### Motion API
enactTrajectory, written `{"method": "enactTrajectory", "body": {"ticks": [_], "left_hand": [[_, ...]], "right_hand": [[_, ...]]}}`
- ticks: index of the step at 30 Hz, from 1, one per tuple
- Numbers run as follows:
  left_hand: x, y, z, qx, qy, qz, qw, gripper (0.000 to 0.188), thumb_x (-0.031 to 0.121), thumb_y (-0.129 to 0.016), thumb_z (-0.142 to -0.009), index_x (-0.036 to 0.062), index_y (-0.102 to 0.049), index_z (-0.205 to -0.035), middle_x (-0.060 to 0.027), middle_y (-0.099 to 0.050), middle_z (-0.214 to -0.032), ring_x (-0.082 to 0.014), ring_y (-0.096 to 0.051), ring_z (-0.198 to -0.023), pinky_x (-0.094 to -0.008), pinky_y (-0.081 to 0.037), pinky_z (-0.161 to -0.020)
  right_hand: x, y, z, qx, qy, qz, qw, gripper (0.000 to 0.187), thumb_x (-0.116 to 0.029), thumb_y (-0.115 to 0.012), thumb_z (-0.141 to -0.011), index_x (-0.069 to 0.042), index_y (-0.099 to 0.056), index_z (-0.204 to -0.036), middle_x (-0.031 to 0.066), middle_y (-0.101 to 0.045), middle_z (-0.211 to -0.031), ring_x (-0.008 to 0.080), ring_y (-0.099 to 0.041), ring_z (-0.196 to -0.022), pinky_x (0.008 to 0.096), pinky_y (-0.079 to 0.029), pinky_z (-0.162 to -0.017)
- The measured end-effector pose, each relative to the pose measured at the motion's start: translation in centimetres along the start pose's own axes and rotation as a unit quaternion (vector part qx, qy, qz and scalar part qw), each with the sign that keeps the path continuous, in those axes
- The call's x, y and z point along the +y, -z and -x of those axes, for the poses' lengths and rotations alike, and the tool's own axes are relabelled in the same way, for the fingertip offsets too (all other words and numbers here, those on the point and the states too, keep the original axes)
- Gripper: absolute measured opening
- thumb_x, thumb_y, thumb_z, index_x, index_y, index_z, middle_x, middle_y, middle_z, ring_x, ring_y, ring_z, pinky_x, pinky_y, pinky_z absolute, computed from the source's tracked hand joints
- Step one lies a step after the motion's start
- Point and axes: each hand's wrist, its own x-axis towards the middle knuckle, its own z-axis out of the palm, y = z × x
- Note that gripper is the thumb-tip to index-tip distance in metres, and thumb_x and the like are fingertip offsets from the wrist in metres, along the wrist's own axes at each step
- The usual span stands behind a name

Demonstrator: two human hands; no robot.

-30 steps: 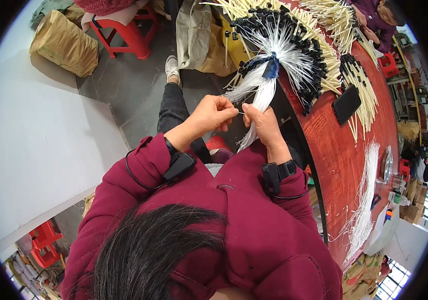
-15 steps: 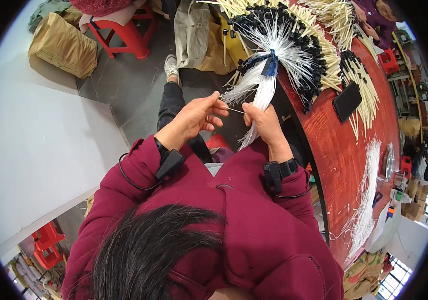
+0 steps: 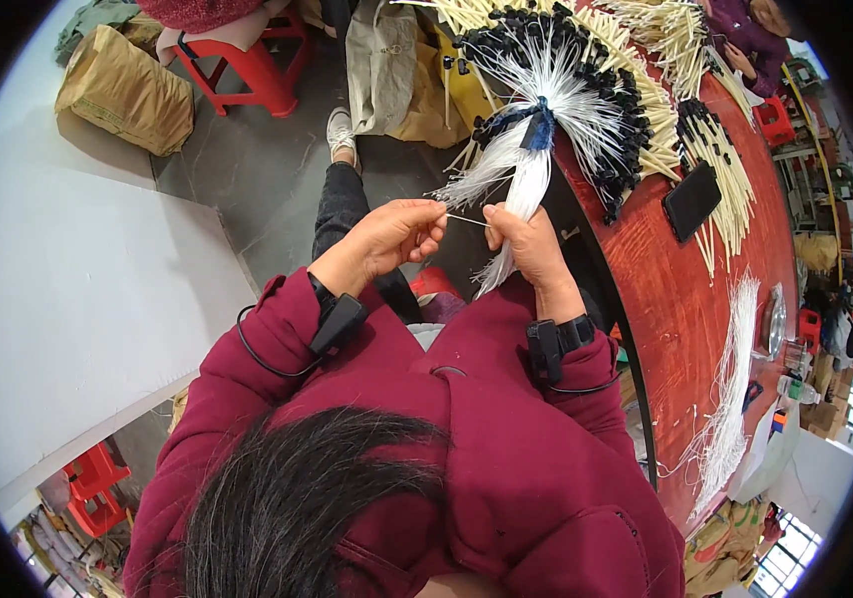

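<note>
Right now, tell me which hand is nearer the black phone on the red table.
Right. The right hand sits at the table's near edge, left of the black phone; the left hand is farther left, over the floor.

Looking like a small handcraft workshop: red round worktable [image 3: 685,299] carrying heaps of white cord bundles [image 3: 556,90], brown sacks [image 3: 122,90] sitting on bare concrete left of it, red plastic stools [image 3: 257,65] standing beyond.
</note>
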Motion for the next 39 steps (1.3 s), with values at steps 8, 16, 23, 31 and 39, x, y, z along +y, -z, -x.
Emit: {"method": "enactTrajectory", "body": {"ticks": [8, 16, 23, 31, 39], "left_hand": [[0.0, -1.8, 0.3, 0.034, -0.119, -0.239, 0.963, 0.016, 0.02, -0.06, -0.091, 0.0055, -0.059, -0.085, -0.0009, -0.06, -0.07, -0.006, -0.052, -0.051, -0.0184, -0.035, -0.043], [0.2, -0.5, 1.0, -0.019, 0.004, -0.064, 0.998, 0.017, 0.017, -0.062, -0.089, 0.0024, -0.058, -0.083, -0.0038, -0.059, -0.069, -0.0058, -0.049, -0.048, -0.0173, -0.035, -0.043], [-0.5, -1.1, 1.4, -0.095, 0.012, 0.032, 0.995, 0.019, 0.018, -0.062, -0.089, 0.0022, -0.056, -0.081, -0.0044, -0.059, -0.071, -0.0066, -0.049, -0.048, -0.0172, -0.035, -0.042], [1.4, 3.5, 0.9, 0.175, -0.125, -0.151, 0.965, 0.017, 0.02, -0.064, -0.087, 0.0038, -0.059, -0.088, -0.0022, -0.06, -0.073, -0.0068, -0.051, -0.054, -0.0185, -0.037, -0.045], [-2.6, -2.2, -0.4, 0.092, -0.19, -0.382, 0.9, 0.017, 0.019, -0.067, -0.083, 0.002, -0.065, -0.086, 0.0012, -0.059, -0.069, -0.0057, -0.05, -0.056, -0.0218, -0.04, -0.052]], "right_hand": [[-0.2, -0.2, 0.1, -0.002, -0.001, -0.03, 1.0, 0.031, -0.012, -0.058, -0.086, -0.007, -0.05, -0.055, 0.0001, -0.046, -0.051, 0.011, -0.045, -0.05, 0.0255, -0.036, -0.053], [-0.4, -0.2, 0.1, -0.013, -0.007, -0.088, 0.996, 0.03, -0.011, -0.06, -0.083, -0.009, -0.049, -0.055, -0.0007, -0.044, -0.05, 0.0112, -0.045, -0.05, 0.0247, -0.036, -0.05], [0.2, 0.2, -0.1, -0.027, -0.011, -0.122, 0.992, 0.024, -0.012, -0.061, -0.084, -0.007, -0.053, -0.062, 0.0009, -0.048, -0.055, 0.0117, -0.047, -0.052, 0.0254, -0.039, -0.053], [0.1, -0.6, 0.1, 0.004, 0.004, -0.114, 0.993, 0.019, -0.018, -0.062, -0.087, 0.0, -0.064, -0.08, 0.0094, -0.066, -0.076, 0.0146, -0.058, -0.07, 0.027, -0.046, -0.07], [0.6, -1.1, 0.0, -0.019, -0.006, -0.178, 0.984, 0.026, -0.022, -0.06, -0.088, 0.003, -0.067, -0.095, 0.0111, -0.069, -0.09, 0.0141, -0.061, -0.085, 0.0287, -0.047, -0.08]]}}
